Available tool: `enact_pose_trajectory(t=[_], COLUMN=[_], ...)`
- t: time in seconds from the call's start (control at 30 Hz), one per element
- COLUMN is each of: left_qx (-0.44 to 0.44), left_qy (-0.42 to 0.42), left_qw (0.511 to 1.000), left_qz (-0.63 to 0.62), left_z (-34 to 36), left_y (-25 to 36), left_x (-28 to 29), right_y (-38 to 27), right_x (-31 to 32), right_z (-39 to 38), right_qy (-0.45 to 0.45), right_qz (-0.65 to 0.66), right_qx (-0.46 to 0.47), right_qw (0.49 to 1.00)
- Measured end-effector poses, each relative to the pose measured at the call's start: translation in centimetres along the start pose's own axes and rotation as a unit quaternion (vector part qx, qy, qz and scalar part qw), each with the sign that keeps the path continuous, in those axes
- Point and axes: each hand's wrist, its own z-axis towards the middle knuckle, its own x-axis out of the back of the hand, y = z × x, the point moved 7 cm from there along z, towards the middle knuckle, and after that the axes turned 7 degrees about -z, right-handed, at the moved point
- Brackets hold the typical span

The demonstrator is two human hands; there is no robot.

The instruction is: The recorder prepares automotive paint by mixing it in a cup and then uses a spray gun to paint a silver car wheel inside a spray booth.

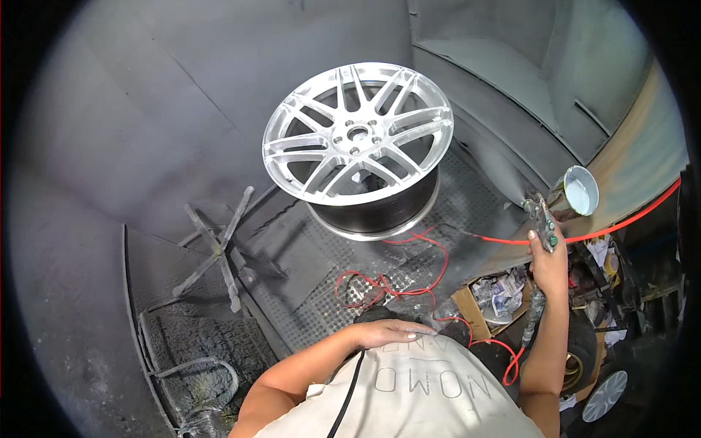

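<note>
I am standing over a silver multi-spoke wheel [365, 148], and I am judging this to be the spraying step, with the coat either pending or under way; no spray is showing, so I cannot tell which. My right hand [549, 266] is gripping a spray gun [541, 223], fingers wrapping its body, to the right of the wheel and well apart from it. A metal cup [582, 191] of pale liquid is tilting just beside the gun; I cannot tell how the two are joining. My left hand [394, 333] is lying flat on my pale top [431, 383], fingers straight, holding nothing I can see.

The next move, I am thinking, is calling for squaring the nozzle to the spokes and minding the red hose [621, 228], which is passing by my right hand.

The gun's long axis is running from upper left to lower right, its nozzle end seemingly pointing toward the wheel's side. The wheel's face is looking upward and leaning toward me, its axle line standing nearly upright, with the dark barrel showing below.
</note>
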Motion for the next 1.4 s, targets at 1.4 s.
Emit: enact_pose_trajectory(t=[1.4], left_qx=[0.027], left_qy=[0.533], left_qw=[0.738], left_qz=[-0.413], left_z=[-8.0], left_y=[-11.7], left_x=[35.0], right_y=[-27.2], right_x=[-6.4], right_z=[4.9], right_qy=[-0.015], right_qz=[0.037], right_qx=[-0.001], right_qw=[0.999])
